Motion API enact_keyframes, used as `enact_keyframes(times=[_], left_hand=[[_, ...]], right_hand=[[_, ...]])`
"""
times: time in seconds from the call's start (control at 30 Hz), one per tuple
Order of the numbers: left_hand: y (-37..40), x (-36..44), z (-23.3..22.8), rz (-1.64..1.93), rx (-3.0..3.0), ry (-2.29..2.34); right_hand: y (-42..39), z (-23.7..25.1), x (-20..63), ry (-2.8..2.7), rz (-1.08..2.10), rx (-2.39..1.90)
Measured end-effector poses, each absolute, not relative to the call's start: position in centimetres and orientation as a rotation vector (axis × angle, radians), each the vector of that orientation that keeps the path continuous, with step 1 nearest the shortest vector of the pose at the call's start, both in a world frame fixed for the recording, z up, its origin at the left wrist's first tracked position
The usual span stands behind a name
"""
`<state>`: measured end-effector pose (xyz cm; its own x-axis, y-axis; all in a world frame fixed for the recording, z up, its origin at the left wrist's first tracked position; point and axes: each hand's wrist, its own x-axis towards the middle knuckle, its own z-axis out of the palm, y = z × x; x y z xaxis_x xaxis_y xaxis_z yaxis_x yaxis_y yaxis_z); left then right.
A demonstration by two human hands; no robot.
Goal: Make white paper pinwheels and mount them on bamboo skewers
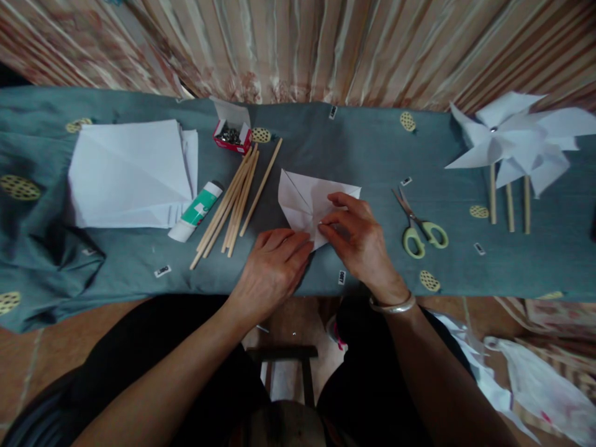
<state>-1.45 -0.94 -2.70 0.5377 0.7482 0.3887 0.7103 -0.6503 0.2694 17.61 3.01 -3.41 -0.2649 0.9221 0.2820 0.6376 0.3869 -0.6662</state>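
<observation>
— White paper, a creased square (307,198), lies near the middle of our tabletop (354,149), on the grey-blue cloth. What are our hands doing with it?

— Our right hand (358,239) pinches its near corner between thumb and fingertips; our left hand (274,267) presses down flat, ungripped, fingertips touching the same corner.

— And around it?

— Just left we see a bundle of wooden sticks (230,202), then a green-and-white glue stick (195,211) touching a stack of white sheets (130,174). Behind the sticks stands a small open red box of pins (231,135).

— To the right?

— Green-handled scissors (421,226) lie near our right hand; well apart, finished paper pinwheels (516,146) rest on their sticks.
</observation>
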Motion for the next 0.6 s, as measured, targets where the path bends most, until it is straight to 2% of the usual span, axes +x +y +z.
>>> enact_keyframes(times=[0.6], left_hand=[[-1.35, -1.57, -2.62, 0.650, 2.665, 1.265]], right_hand=[[3.49, -3.53, 17.07, -2.016, 0.565, -1.351]])
